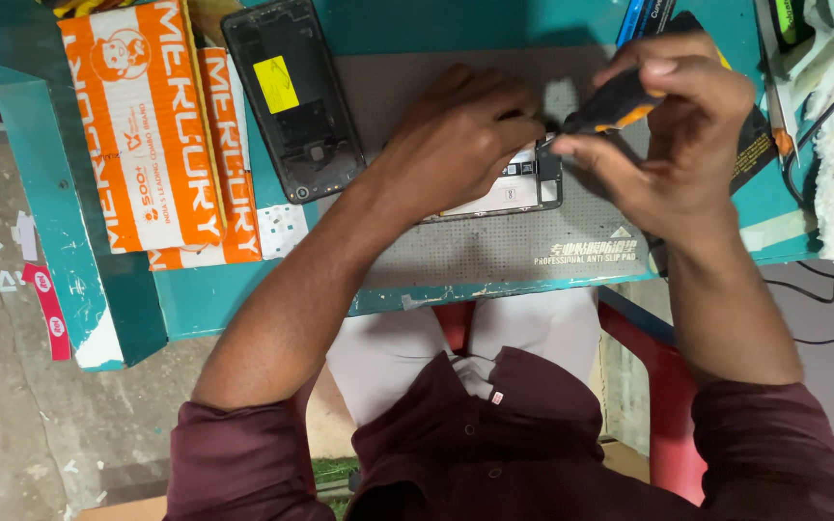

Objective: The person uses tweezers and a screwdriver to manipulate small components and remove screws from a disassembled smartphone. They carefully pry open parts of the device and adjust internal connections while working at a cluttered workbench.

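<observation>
Near the desk's [243,299] front edge, left hand [456,135] pins the opened black phone [523,183] while right hand [687,125] grips a black-and-orange screwdriver [610,104], which could slip and gouge the board.

Orange-white boxes [152,135] and a black back cover [293,96] on a teal table [214,299].

An opened phone [523,183] lies flat on the grey mat — black-orange screwdriver [610,104] tip touching it.

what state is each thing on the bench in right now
opened phone: back off, flat on the grey mat, pinned by the left hand
screwdriver: gripped in the right hand, tip at the phone's top edge
back cover: detached, inner side up
orange box: closed, lying flat
</observation>
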